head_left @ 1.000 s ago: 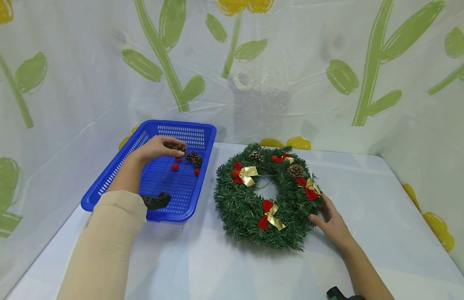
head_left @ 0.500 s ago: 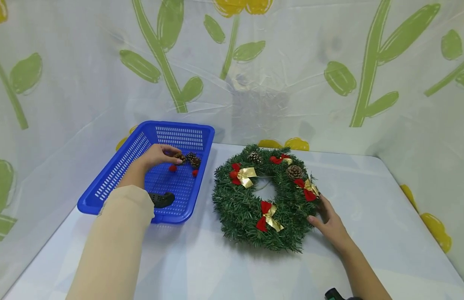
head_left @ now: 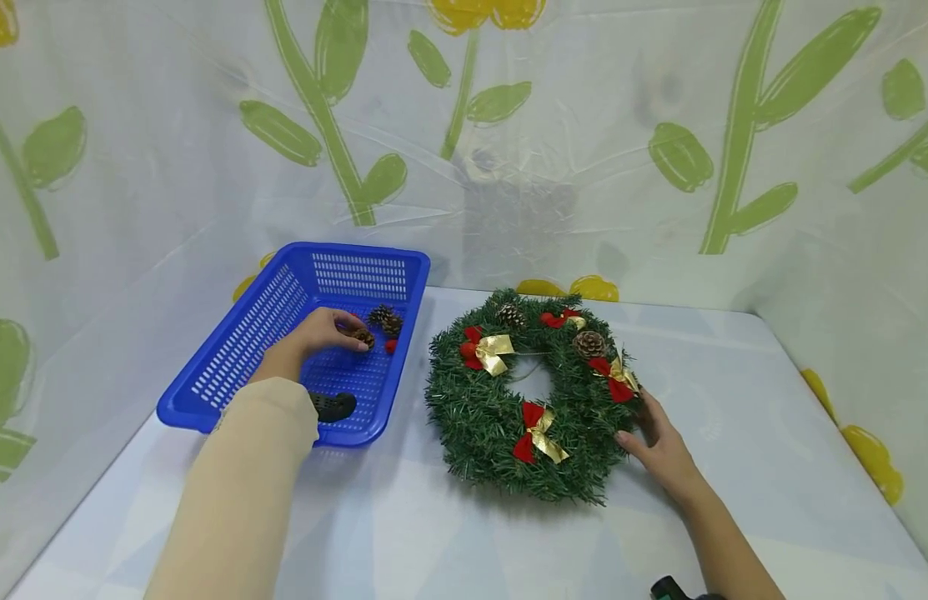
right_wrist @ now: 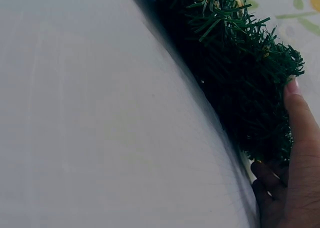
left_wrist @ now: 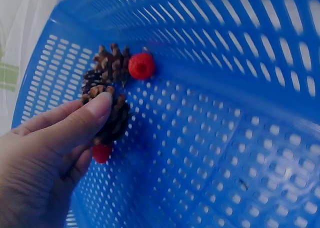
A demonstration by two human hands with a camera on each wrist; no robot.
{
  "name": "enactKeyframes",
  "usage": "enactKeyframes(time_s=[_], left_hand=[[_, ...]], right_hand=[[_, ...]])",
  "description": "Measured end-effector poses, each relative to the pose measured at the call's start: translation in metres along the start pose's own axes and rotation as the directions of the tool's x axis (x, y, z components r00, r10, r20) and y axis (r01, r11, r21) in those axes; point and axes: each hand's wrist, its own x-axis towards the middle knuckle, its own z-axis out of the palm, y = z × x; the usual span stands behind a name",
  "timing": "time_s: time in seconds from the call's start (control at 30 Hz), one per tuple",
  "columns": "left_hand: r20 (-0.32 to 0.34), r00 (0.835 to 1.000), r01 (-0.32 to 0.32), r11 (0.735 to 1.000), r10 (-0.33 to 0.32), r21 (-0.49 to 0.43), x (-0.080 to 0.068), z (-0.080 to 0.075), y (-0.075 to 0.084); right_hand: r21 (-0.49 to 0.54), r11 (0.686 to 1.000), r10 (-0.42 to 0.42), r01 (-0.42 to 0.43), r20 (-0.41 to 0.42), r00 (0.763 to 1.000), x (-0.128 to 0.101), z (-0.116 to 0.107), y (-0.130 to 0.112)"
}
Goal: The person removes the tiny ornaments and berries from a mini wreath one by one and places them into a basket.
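Note:
Inside the blue basket (head_left: 180, 410), my left hand (head_left: 324, 329) pinches a brown pinecone (left_wrist: 117, 119) between thumb and fingers. Beyond it lie two more pinecones, one of them a lighter brown pinecone (left_wrist: 111, 62). A red ball (left_wrist: 142, 66) rests beside them, and another red ball (left_wrist: 102, 152) is partly hidden behind the hand. My right hand (head_left: 666, 450) holds the right edge of a green wreath (head_left: 479, 417), its thumb against the outer needles and fingers curled at the underside. Red and gold bows (head_left: 540, 432) and pinecones (head_left: 589, 344) decorate the wreath.
The basket stands on the left of the pale table (head_left: 403, 533), with its perforated walls rising around the left hand. Floral sheeting (head_left: 584, 200) encloses the back and sides. Dark wrist gear (head_left: 336, 407) shows by the left wrist, more by the right forearm.
Within the basket, my left hand has come nearer with its pinecone, away from the other two. A red ball is now covered by that hand in the head view. My right hand stays on the wreath.

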Motion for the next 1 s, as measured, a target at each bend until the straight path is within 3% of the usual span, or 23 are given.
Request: enactKeyframes(time_s=[0.47, 0.73, 1.0], left_hand=[[-0.016, 1.0, -0.007, 0.998, 0.008, 0.056, 0.007, 0.011, -0.002], [-0.031, 0.999, -0.021, 0.997, 0.019, -0.08, 0.007, 0.007, 0.0], [-0.06, 0.998, -0.04, 0.976, 0.027, -0.216, 0.007, 0.002, 0.006]], right_hand=[[-0.03, 1.0, 0.0, 0.0, -0.005, 1.0, 0.0, -0.001, 0.0], [-0.008, 1.0, -0.004, 0.004, -0.003, 1.0, -0.001, -0.003, -0.002], [0.003, 1.0, 0.02, -0.02, 0.008, 1.0, -0.001, -0.003, -0.003]])
